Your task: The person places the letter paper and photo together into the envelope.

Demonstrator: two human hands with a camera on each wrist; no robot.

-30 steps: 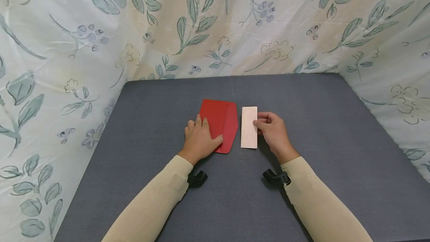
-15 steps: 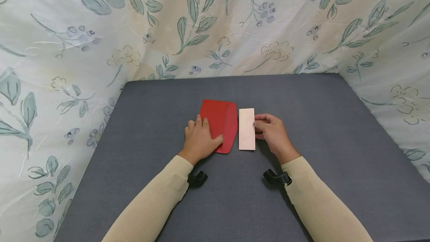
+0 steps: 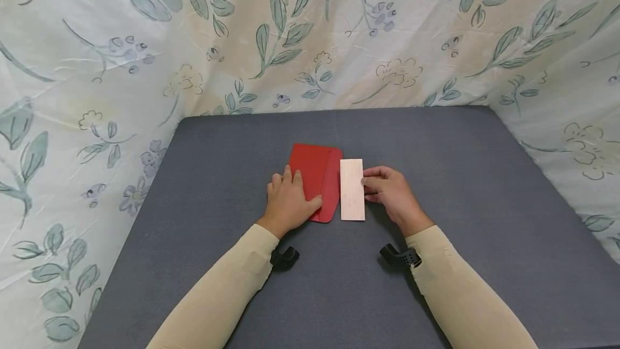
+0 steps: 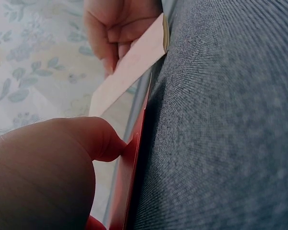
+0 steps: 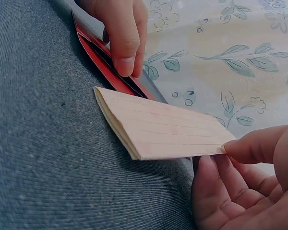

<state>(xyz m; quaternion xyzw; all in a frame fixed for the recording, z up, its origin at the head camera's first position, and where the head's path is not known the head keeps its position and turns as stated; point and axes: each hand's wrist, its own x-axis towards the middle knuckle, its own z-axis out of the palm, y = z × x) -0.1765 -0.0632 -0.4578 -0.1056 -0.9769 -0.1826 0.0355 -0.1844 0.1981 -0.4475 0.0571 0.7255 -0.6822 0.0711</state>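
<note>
A red envelope (image 3: 310, 176) lies on the table with its flap toward the right. My left hand (image 3: 288, 198) rests on it with the fingers spread, and the thumb (image 4: 108, 143) touches the edge of its mouth. That mouth gapes a little in the right wrist view. My right hand (image 3: 392, 193) pinches a folded sheet of lined paper (image 5: 163, 127) by its right edge, between thumb (image 5: 249, 143) and fingers. In the head view the upright paper strip overlaps the envelope's flap. The left wrist view shows the paper tilted, above the envelope's level.
A dark grey cloth-covered table (image 3: 436, 139) stretches out around both hands. Floral curtains (image 3: 290, 31) hang behind it and along the sides. Each wrist wears a black band with a camera mount (image 3: 399, 256).
My right hand has brought the folded paper leftward and slightly nearer to me, from beside the envelope to over its flap edge. The left hand has stayed almost still on the envelope.
</note>
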